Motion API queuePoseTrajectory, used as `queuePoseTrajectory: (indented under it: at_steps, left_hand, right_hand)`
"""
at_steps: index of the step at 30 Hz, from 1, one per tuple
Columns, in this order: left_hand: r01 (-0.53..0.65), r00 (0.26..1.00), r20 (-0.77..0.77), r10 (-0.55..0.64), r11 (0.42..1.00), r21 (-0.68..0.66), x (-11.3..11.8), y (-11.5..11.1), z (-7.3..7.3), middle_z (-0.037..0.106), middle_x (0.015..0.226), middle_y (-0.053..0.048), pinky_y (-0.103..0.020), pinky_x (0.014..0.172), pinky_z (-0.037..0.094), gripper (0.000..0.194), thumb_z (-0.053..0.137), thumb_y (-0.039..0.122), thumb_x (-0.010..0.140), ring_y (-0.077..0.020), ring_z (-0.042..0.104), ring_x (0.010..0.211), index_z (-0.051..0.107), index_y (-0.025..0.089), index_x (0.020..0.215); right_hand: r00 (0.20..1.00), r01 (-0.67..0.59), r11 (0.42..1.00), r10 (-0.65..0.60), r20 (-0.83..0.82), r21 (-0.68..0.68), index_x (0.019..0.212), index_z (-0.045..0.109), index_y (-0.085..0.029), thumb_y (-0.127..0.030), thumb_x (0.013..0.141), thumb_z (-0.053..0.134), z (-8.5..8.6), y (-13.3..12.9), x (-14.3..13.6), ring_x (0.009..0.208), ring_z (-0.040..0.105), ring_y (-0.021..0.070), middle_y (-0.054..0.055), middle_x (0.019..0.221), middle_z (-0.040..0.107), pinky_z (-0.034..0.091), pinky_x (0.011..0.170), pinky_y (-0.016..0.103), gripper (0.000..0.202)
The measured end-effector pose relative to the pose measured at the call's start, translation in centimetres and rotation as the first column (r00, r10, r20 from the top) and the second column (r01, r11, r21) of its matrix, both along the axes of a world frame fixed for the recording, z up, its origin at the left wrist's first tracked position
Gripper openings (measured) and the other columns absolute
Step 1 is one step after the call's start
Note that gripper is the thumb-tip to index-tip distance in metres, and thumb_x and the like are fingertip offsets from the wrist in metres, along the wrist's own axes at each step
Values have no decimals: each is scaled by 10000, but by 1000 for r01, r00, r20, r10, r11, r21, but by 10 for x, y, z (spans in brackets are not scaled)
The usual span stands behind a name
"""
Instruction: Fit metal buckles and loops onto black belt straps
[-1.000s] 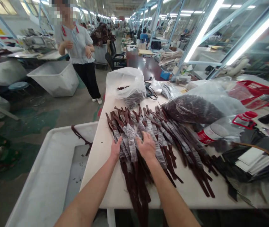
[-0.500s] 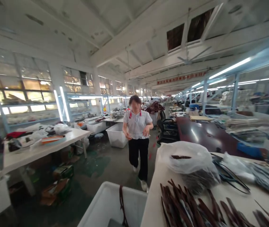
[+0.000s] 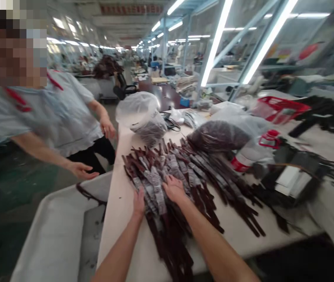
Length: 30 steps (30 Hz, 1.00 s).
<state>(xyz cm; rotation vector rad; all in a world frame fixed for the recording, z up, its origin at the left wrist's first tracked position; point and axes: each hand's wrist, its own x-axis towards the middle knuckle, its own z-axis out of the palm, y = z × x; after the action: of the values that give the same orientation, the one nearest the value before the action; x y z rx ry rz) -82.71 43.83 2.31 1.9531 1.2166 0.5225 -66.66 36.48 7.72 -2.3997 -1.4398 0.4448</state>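
Observation:
Dark brown strips in bundles point(image 3: 158, 188), wrapped in pale printed bands, lie fanned out on the cream table point(image 3: 111, 235). My left hand point(image 3: 139, 201) rests against the left side of a front bundle, its fingers fairly straight. From the right, my right hand point(image 3: 173, 188) reaches over the same group, with bent fingers on a banded bundle. Blur softens both hands, and some fingertips are hidden against the strips. Just behind the strips stands a clear plastic bag point(image 3: 151, 129) with dark contents.
A person point(image 3: 67, 117) leans in at the left, hands over a white bin point(image 3: 49, 219) with a brown strap on its rim. At right are a filled plastic bag point(image 3: 220, 135), a red-capped bottle point(image 3: 243, 156), dark pieces point(image 3: 293, 172) and a red basket point(image 3: 281, 109).
My view has turned right and down to the table, and both my hands have come into view on the strips. The other person has walked from the aisle up to the bin.

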Motion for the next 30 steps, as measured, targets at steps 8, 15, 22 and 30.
queuePoseTrajectory:
  at_steps: [8,15,22,30]
  left_hand:
    - [-158,987,17,158,965,210,-42,24,-41,636,1102,-154,-694,1000,434,448,436,597,847,-438,565,1181,519,295,1168]
    - [-130,987,-46,153,935,330,-42,30,-55,674,1115,-168,-608,964,499,565,394,628,876,-399,634,1093,546,186,1194]
    - [-130,984,-72,162,934,333,-44,29,-57,661,1212,-174,-510,1013,487,506,395,546,914,-335,624,1142,529,164,1217]
    - [-136,982,-83,170,940,312,-46,28,-60,658,1228,-170,-488,1028,480,517,387,527,927,-327,617,1158,520,151,1256]
  right_hand:
    - [985,162,985,-165,48,62,1274,635,-246,-466,1030,367,-5,-10,122,1253,538,194,72,1331,617,394,1075,331,424]
    - [836,527,850,-512,198,-26,1358,522,-130,-459,995,495,-26,-46,265,1238,550,281,164,1384,548,412,1051,493,490]
    - [818,519,852,-472,327,-67,1422,434,21,-464,972,464,-40,-23,280,1351,425,401,325,1405,487,320,1079,476,662]
    - [850,460,860,-355,389,-220,1184,659,28,-505,984,395,-45,-5,276,1172,588,387,331,1194,630,317,1057,509,628]
